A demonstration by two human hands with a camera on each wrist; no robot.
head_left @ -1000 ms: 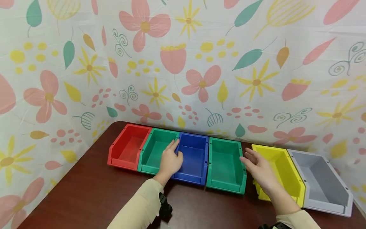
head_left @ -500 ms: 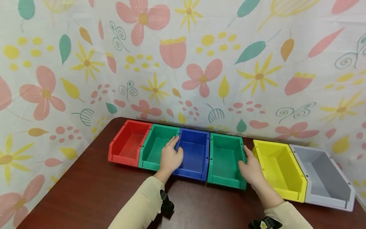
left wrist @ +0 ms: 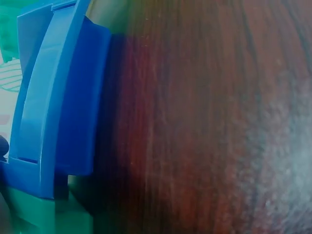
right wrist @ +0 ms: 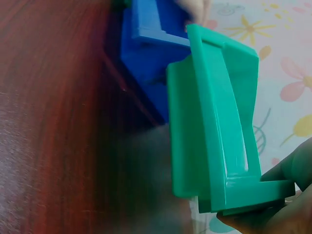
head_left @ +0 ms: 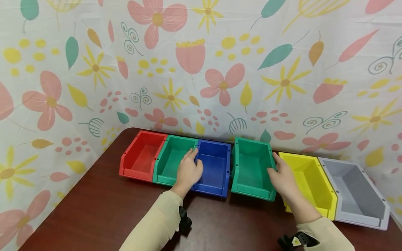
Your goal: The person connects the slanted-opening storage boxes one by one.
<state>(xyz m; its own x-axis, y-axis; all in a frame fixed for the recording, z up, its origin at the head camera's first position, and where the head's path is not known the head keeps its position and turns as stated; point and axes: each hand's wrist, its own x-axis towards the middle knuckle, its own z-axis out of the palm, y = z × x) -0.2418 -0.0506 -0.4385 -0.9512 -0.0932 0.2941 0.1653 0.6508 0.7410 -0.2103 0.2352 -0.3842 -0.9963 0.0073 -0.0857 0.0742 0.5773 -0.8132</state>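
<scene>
My right hand [head_left: 284, 177] grips the right side wall of a green bin [head_left: 252, 167], thumb inside it and fingers outside. That bin is raised and tilted above the table, apart from its neighbours. In the right wrist view, the raised green bin [right wrist: 219, 117] shows a gap beside the blue bin [right wrist: 146, 58]. My left hand [head_left: 188, 171] holds the left wall of the blue bin [head_left: 211, 167], where it meets another green bin [head_left: 174, 160]. The left thumb is on the blue bin's inner side; the fingertips lie along the shared rim.
A red bin [head_left: 144, 155] stands at the left end of the row. Right of my right hand, a yellow bin [head_left: 309, 184] and a grey bin [head_left: 355, 195] stand side by side. All sit on a dark wooden table [head_left: 103, 212] before a flower-patterned cloth [head_left: 201, 80].
My right hand came left from beside the yellow bin, took hold of the green bin's right wall, then lifted it and moved it slightly right. My left hand stayed in place.
</scene>
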